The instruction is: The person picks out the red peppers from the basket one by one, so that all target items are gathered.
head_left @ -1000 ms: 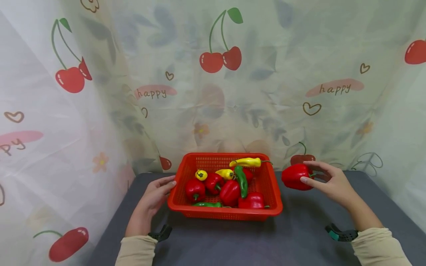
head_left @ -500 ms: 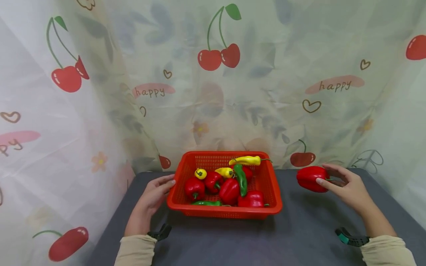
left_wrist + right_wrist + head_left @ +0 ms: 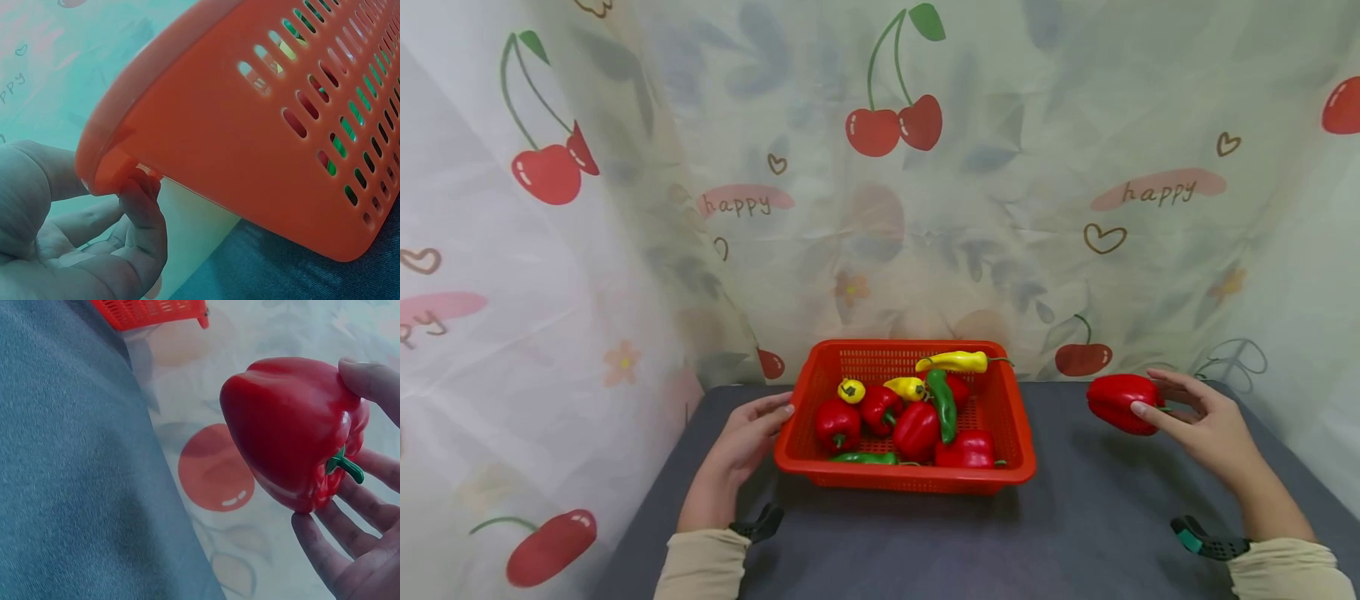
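Note:
My right hand (image 3: 1206, 421) holds a red bell pepper (image 3: 1122, 403) by its stem end, over the right part of the table. In the right wrist view the thumb lies on one side of the pepper (image 3: 287, 425) and the fingertips on the other, its green stem facing the palm. My left hand (image 3: 745, 437) pinches the left rim of an orange-red plastic basket (image 3: 902, 477); the left wrist view has thumb and fingers around the rim's edge (image 3: 103, 134). In the basket lie several red bell peppers (image 3: 917, 430), yellow peppers (image 3: 955, 362) and green chilies (image 3: 943, 407).
The dark grey table (image 3: 925, 542) carries the basket near its back edge. A pale curtain (image 3: 985, 208) printed with cherries hangs behind the table and along both sides. Each wrist wears a black strap (image 3: 1210, 542).
My right hand has moved to the right with the red bell pepper, away from the basket. The left hand stays at the basket's rim, and the peppers inside lie as before.

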